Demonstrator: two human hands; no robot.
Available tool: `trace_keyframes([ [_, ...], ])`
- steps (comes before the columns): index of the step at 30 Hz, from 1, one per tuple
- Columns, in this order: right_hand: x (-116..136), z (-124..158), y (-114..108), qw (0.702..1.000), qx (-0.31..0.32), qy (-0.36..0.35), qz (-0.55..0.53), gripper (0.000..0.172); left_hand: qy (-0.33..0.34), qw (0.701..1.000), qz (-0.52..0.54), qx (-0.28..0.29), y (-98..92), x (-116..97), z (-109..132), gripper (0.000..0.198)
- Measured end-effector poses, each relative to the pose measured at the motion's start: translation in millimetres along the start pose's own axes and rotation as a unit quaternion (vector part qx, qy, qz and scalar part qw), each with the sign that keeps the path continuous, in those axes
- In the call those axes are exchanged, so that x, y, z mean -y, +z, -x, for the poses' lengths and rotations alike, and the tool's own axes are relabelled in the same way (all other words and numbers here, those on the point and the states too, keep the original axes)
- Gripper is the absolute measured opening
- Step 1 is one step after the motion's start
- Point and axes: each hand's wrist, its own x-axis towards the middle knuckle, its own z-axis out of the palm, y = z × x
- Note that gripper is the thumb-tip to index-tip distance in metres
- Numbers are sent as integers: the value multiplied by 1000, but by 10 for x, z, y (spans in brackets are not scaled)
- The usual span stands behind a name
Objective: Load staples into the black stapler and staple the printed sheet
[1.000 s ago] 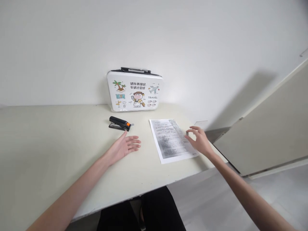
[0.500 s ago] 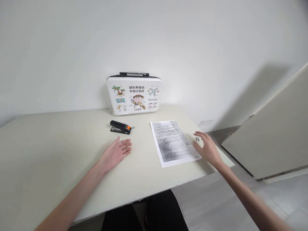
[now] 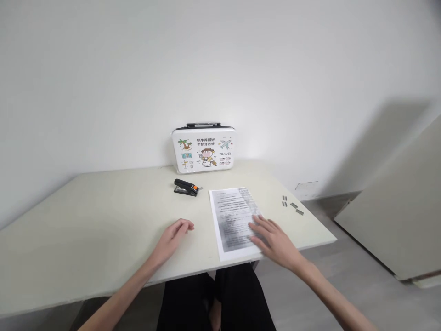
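In the head view, the right hand (image 3: pixel 274 241) lies over the paper (image 3: pixel 232 218) on the tabletop (image 3: pixel 120 220), at the sheet's 4 o'clock side. Its grip is spread flat, with nothing seen pinched; whether the fingers press down I cannot tell. The left hand (image 3: pixel 172 236) rests near the sheet's 9 o'clock side, loosely curled, and its palm is hidden, so I cannot tell if it holds anything. From the paper, the stapler (image 3: pixel 186 187) lies at 10 o'clock, the printed case (image 3: pixel 205 149) stands at 11, and four small grey strips (image 3: pixel 284 204) lie between 2 and 3.

The sheet sits close to the front edge, so a drag toward 6 o'clock could tip it over or crease it. A wide right-arm sweep could scatter the strips.
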Motion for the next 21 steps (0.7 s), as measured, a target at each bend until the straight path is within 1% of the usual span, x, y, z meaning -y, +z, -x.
trace_keyframes([
  [3, 409, 89, 45, 999, 8, -26, -20, 47, 65, 993, -97, 31, 68, 26, 13, 26],
  [5, 668, 77, 91, 999, 17, -38, -31, 47, 102, 975, -191, 48, 71, 104, -1, 38],
  [8, 945, -28, 145, 995, 39, -59, -72, 48, 95, 939, -322, 67, -42, 255, -8, 59],
  [10, 1016, -108, 160, 988, 49, -75, -126, 48, 83, 921, -373, 78, -197, 342, 14, 65],
  [12, 990, -166, 167, 979, 47, -83, -182, 47, 77, 907, -406, 85, -394, 408, 53, 67],
  [14, 880, -201, 173, 973, 33, -70, -217, 44, 73, 899, -424, 80, -606, 459, 94, 65],
  [18, 534, -272, 185, 970, -8, 1, -241, 41, 67, 905, -417, 39, -977, 550, 128, 63],
  [21, 318, -359, 154, 965, -4, 54, -258, 40, 60, 908, -413, 25, -1138, 596, 122, 62],
])
